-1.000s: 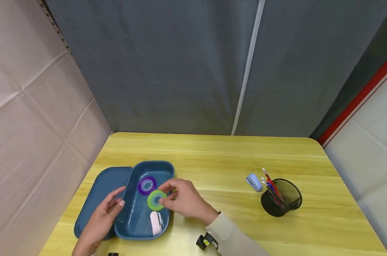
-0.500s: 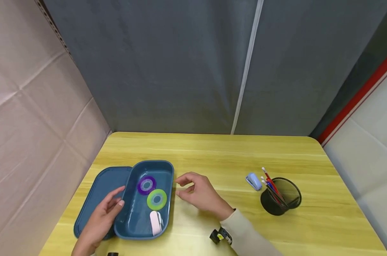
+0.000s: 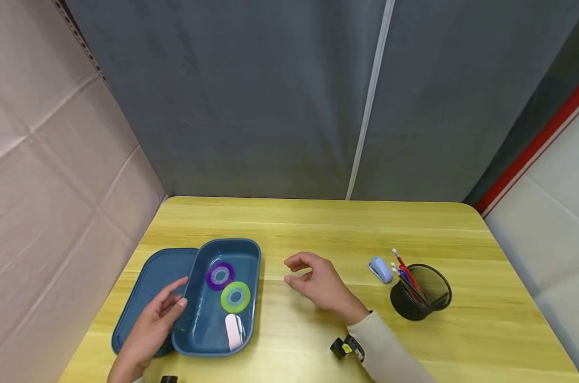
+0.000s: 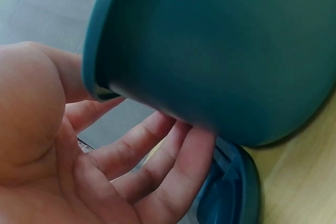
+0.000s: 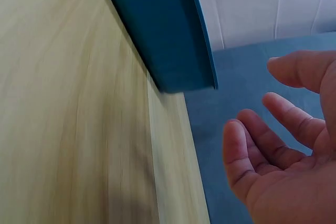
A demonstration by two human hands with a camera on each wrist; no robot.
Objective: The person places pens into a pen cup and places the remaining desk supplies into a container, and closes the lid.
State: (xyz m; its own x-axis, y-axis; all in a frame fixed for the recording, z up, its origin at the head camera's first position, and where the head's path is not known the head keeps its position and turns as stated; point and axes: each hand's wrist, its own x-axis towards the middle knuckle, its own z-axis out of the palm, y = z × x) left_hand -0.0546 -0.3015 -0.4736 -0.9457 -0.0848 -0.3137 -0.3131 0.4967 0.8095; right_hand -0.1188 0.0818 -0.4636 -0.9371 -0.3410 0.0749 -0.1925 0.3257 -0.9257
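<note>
A dark blue open box [image 3: 205, 340] stands on the table. Inside lie a purple tape roll [image 3: 215, 284], a green tape roll [image 3: 227, 307] and, nearest the front, a small pink stapler [image 3: 233, 332] on its side. My left hand [image 3: 150, 327] is at the box's left side, over the blue lid [image 3: 148, 287]; in the left wrist view its loosely bent fingers [image 4: 181, 174] reach under the rim against the outer wall. My right hand [image 3: 320, 282] hovers to the right of the box, fingers loosely bent, thumb apart, nothing between them.
Further right on the wooden table [image 3: 318, 226] sit a light blue stapler [image 3: 380, 270] and a black mesh pen holder [image 3: 409, 308], which leans and holds several pencils [image 3: 400, 260]. A grey curtain [image 3: 260, 106] hangs behind the table.
My right hand has let go of the green tape roll in the box and moved right, out over the table. The left hand has stayed at the box's side.
</note>
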